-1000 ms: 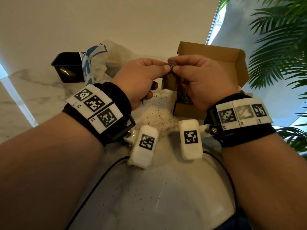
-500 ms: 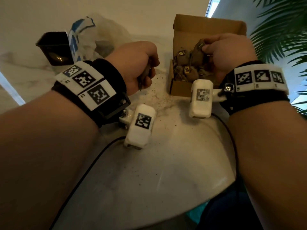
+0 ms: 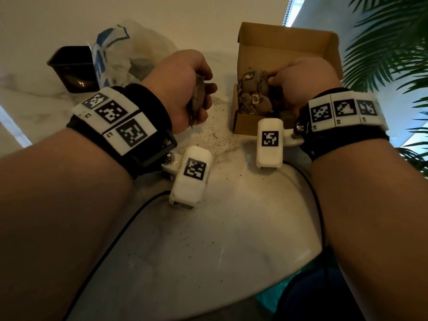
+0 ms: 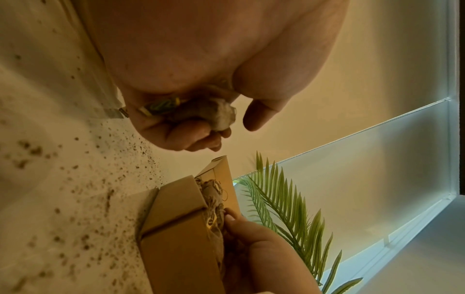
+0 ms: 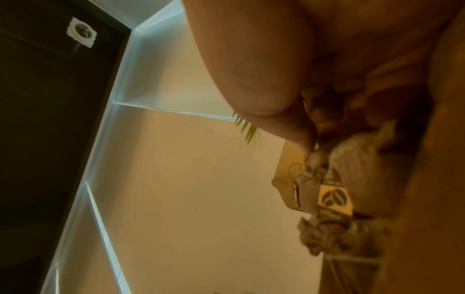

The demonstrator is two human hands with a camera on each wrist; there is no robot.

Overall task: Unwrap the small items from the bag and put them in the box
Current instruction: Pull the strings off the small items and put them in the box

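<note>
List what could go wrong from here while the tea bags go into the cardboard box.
1. The open brown cardboard box already looks heaped with brown tea bags; the right hand pressing among them could tip one over the low front wall.
2. The left hand grips a crumpled grey-brown wrapper above the white marble table; more dark loose specks may shake out.

Both forearms reach forward — left hand [image 3: 183, 89] fisted, right hand [image 3: 303, 82] with fingers curled, pointing down.
</note>
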